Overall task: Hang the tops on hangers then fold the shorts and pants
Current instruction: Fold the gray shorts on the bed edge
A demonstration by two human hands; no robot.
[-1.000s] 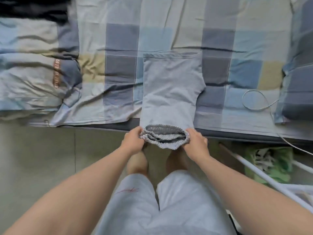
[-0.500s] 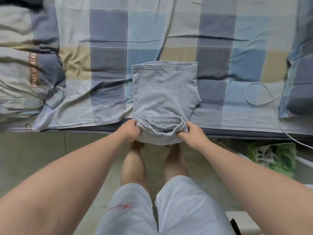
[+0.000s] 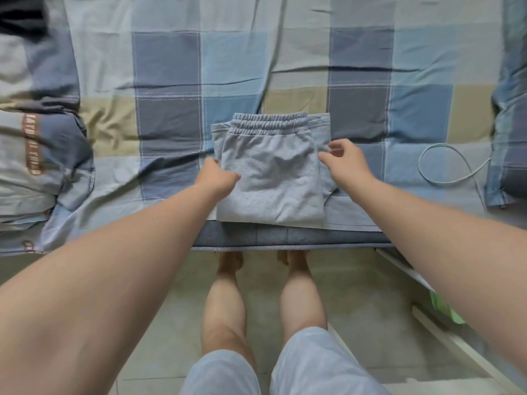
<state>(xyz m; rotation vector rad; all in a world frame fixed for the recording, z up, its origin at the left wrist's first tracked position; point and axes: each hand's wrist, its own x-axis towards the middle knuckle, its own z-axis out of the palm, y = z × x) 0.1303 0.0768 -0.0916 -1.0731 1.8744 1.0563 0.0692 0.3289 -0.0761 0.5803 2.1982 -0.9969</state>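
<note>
Grey shorts [image 3: 273,178] lie folded in half on the checked bed sheet [image 3: 171,67] near the bed's front edge, the elastic waistband lying at the far end over the leg hems. My left hand [image 3: 219,175] is at the shorts' left edge, fingers curled and thumb on top of the fabric, pinching it. My right hand [image 3: 342,161] hovers just off the right edge with its fingers loosely spread and nothing in it.
A bunched checked quilt [image 3: 42,143] fills the bed's left side, with something dark [image 3: 20,21] at the top left corner. A pale cable [image 3: 445,166] loops right of the shorts, beside a pillow [image 3: 510,124]. White rack bars [image 3: 456,346] stand on the floor at the right.
Both hands lifted the waistband from the bed's front edge and carried it away from me onto the leg hems, folding the shorts in half. My right hand has let go.
</note>
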